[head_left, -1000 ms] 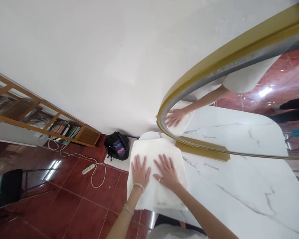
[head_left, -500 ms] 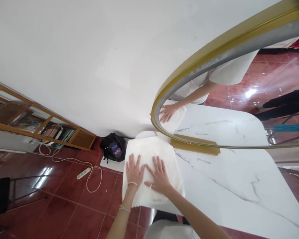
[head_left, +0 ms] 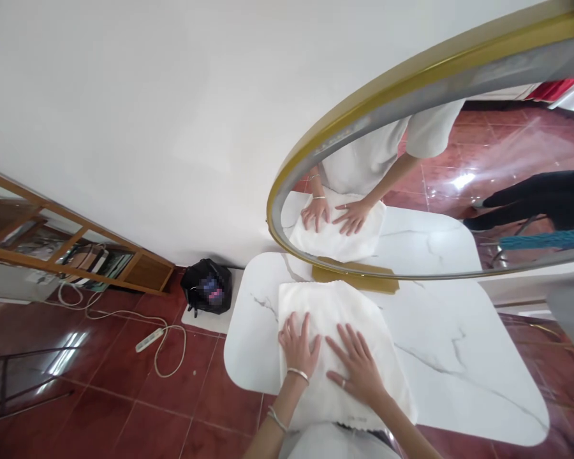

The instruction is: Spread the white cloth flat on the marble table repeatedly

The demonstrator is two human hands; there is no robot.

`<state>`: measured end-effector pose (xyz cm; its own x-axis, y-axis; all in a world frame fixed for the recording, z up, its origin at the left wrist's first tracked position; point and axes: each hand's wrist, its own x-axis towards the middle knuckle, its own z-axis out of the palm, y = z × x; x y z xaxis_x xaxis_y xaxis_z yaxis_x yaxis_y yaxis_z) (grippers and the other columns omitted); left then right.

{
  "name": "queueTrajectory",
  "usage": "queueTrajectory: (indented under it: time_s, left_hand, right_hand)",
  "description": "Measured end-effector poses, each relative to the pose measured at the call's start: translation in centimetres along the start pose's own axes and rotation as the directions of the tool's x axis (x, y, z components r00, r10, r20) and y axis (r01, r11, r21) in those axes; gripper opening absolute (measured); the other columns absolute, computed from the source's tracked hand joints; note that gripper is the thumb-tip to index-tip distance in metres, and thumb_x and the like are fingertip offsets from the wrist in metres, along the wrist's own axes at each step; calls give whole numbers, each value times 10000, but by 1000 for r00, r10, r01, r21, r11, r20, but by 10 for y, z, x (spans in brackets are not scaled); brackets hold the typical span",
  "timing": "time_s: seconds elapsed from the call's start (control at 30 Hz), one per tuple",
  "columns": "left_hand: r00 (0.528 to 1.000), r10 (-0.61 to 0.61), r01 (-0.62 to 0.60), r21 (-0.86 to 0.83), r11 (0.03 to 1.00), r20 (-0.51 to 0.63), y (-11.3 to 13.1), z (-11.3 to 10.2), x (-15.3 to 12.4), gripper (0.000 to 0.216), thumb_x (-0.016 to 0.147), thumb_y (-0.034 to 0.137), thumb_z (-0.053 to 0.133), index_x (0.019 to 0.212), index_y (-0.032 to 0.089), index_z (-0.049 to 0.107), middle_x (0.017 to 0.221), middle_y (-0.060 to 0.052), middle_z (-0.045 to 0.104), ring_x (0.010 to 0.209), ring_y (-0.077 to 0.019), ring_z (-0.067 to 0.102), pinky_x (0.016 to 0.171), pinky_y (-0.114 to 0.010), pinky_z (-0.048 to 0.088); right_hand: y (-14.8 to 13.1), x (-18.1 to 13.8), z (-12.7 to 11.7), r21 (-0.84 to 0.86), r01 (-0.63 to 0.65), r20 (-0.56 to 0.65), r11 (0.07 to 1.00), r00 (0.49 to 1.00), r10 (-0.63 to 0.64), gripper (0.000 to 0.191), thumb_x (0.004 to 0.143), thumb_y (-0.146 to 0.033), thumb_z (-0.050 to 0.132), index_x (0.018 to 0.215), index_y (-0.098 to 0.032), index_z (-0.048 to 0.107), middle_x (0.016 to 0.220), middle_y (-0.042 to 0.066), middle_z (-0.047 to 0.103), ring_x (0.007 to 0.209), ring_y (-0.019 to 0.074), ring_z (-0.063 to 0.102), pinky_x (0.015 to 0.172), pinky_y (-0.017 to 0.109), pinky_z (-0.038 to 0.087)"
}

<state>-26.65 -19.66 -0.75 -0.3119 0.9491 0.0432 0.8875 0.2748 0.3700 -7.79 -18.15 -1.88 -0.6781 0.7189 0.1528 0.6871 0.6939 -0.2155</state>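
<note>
A white cloth (head_left: 335,306) with a scalloped edge lies flat on a white marble-patterned table (head_left: 253,344), its near edge at the table's front. My left hand (head_left: 299,347) rests on the cloth's left part, fingers spread, a bracelet at the wrist. To its right my right hand (head_left: 356,366) presses on the cloth, also with fingers apart and a ring on one finger. Neither hand grips the fabric. Both hands and the cloth show again in the mirror (head_left: 411,217) behind the table.
The mirror's gold frame (head_left: 287,169) stands on a gold base (head_left: 354,278) at the table's back. A black bag (head_left: 206,287) is left of the table. On the red tiled floor lie a power strip (head_left: 149,340) and its cable. A wooden cabinet (head_left: 148,271) lines the wall.
Both hands and the cloth have moved right along the table, away from its left end. Bare tabletop now shows left of the cloth. The view has shifted slightly.
</note>
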Motion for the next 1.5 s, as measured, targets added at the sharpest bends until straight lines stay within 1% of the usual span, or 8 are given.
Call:
queueTrajectory:
  time_s: [0.17,0.4,0.67,0.8,0.9,1.13,1.3,1.5]
  left_hand:
    - [991,-133,136,-146,980,33,39,8,54,592,808,315,586,1359,168,431,1386,-190,385,1237,-337,419,991,-510,386]
    - [937,149,-59,-276,959,317,70,-1,111,393,788,174,588,1178,220,571,879,-14,648,789,-155,625,760,-280,514]
    - [775,550,-481,-273,833,312,88,-73,71,320,909,162,393,1109,286,609,977,-9,643,825,-141,616,748,-243,482]
    - [652,717,-714,-119,690,247,96,-114,46,356,900,97,354,1047,279,622,904,-4,623,649,-111,574,612,-221,444]
    - [618,760,-750,-138,646,202,102,-138,34,282,926,140,364,974,242,623,859,1,652,677,-113,594,648,-237,447]
    - [677,732,-700,-243,672,77,109,-206,23,263,963,228,353,933,237,614,827,0,693,740,-134,609,722,-282,456]
    - [728,686,-669,-231,707,-10,103,-262,19,170,940,207,427,925,234,594,834,5,680,783,-133,611,761,-270,465]
    - [817,576,-565,-189,803,8,88,-284,12,154,917,270,456,874,239,600,807,18,673,753,-129,623,723,-227,486]
  right_hand:
    - [44,-56,-18,-73,-88,-7,993,996,88,768,816,-598,533,1469,-314,248,1544,80,193,1401,346,203,1054,538,312]
    - [70,-93,-32,-8,-140,-45,990,989,140,746,806,-561,568,1458,-347,275,1510,36,298,1359,316,321,1034,502,376]
    - [74,-30,-77,278,-179,-218,944,945,243,473,925,-316,454,1385,-268,357,1293,92,534,1194,226,504,914,397,510]
    - [65,12,-124,256,26,-236,966,971,37,254,913,-253,454,1152,-260,541,1345,88,485,1259,253,432,957,449,470]
    - [62,22,-147,293,168,-154,941,980,-127,235,920,-166,390,1039,-242,578,1164,65,605,1115,210,531,928,421,474]
    - [108,5,-186,370,-65,113,927,993,24,193,899,-340,485,879,-243,651,870,41,669,812,194,614,739,336,500]
    - [138,-18,-234,483,-304,373,821,920,121,241,790,-454,602,783,-234,700,791,29,691,744,191,625,683,282,495]
    - [133,-46,-249,627,-383,353,679,916,191,328,751,-555,611,779,-249,725,810,31,709,807,217,643,698,282,531]
